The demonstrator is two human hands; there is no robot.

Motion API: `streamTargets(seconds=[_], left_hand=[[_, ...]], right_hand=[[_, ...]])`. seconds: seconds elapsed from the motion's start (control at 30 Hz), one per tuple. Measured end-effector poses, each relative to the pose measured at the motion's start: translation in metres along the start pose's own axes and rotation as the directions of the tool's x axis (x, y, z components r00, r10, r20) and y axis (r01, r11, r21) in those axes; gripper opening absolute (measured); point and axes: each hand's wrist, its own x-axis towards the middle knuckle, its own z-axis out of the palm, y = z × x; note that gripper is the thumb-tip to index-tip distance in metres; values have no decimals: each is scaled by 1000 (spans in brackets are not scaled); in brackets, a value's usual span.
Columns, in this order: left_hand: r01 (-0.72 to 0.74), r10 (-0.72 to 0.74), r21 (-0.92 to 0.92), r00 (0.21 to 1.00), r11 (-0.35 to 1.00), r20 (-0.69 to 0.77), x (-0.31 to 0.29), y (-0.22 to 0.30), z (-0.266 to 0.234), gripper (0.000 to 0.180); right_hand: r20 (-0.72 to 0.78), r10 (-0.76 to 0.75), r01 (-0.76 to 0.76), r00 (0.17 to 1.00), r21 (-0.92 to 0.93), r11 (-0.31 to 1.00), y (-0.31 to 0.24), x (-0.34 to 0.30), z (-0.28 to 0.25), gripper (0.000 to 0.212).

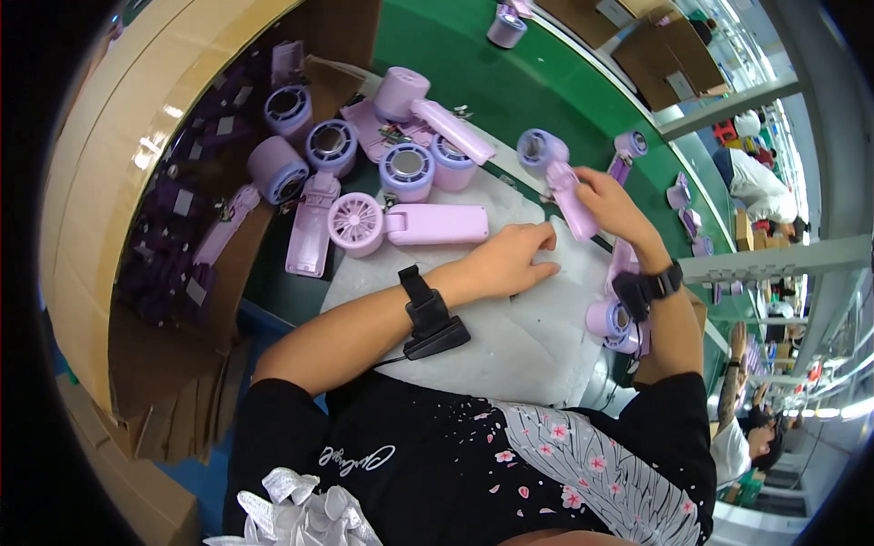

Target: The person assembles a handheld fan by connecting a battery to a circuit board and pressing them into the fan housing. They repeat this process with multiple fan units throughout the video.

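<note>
My right hand (612, 207) grips the pink handle of a handheld fan (564, 189), whose round lilac head points away from me over the green belt. Above the white foam sheet (533, 337), my left hand (512, 259) has its fingers apart and nothing in it. Just left of that hand lies another pink handheld fan (437, 224) with its spoked grille facing up. Beyond it are several fan heads, among them a lilac-rimmed one (407, 171), and a loose pink handle piece (452, 129). An open pink handle shell (311, 232) rests at the sheet's left edge.
A large cardboard box (196, 100) at left holds many purple fan parts. The green conveyor belt (473, 73) runs past the far side with more fans on it. Near my right forearm sits another fan head (608, 318). Co-workers (760, 182) are at the right.
</note>
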Motion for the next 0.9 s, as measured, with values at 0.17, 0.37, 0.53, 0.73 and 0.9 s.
streamTargets(seconds=[0.17,0.37,0.53,0.73,0.9], left_hand=[[-65,34,-103,961,993,-276,5,-4,15,51],[41,-50,-166,998,985,-50,6,22,-2,51],[-65,64,-90,998,994,-16,15,-1,11,51],[14,6,-108,983,994,185,18,7,5,50],[-342,342,26,925,939,-167,25,-26,35,47]], right_hand=[[110,248,-264,962,173,949,-46,-63,1,51],[150,295,-321,944,206,924,-44,-103,28,54],[178,314,-328,932,52,943,-59,-117,29,48],[123,-16,45,992,-237,971,-142,-84,-26,24],[322,-493,536,808,-54,843,-222,-30,-2,22]])
